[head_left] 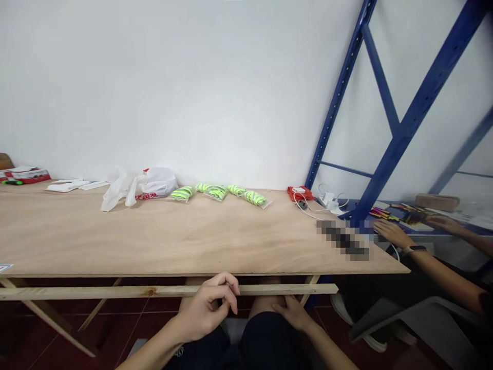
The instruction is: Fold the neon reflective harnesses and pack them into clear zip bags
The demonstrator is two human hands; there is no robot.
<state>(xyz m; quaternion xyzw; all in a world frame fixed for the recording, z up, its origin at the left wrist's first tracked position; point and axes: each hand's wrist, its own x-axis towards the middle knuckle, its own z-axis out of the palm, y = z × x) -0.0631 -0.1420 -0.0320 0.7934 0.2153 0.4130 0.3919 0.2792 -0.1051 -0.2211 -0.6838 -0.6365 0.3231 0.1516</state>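
Observation:
My left hand (210, 308) is raised over my lap, just in front of the table's near edge. Its fingers are loosely bent with gaps between them, and nothing shows in it. Lower and to the right, my right hand (293, 312) lies on my right thigh, thumb and fingers apart, holding nothing. Part of it is hidden along the leg. Closest to both hands is a wooden rail (169, 292) under the tabletop (192, 241). Along the far side lie several clear packets of yellow-green striped material, one of them a packet (181, 193) at the left.
A white plastic bag (157, 182) sits at the back, left of the packets. White papers (69, 185) and a red box (25, 174) lie farther left. A red item (300, 193) with a white cable is near the blue rack post (389, 144). At right, another person's hand (393, 234) reaches over.

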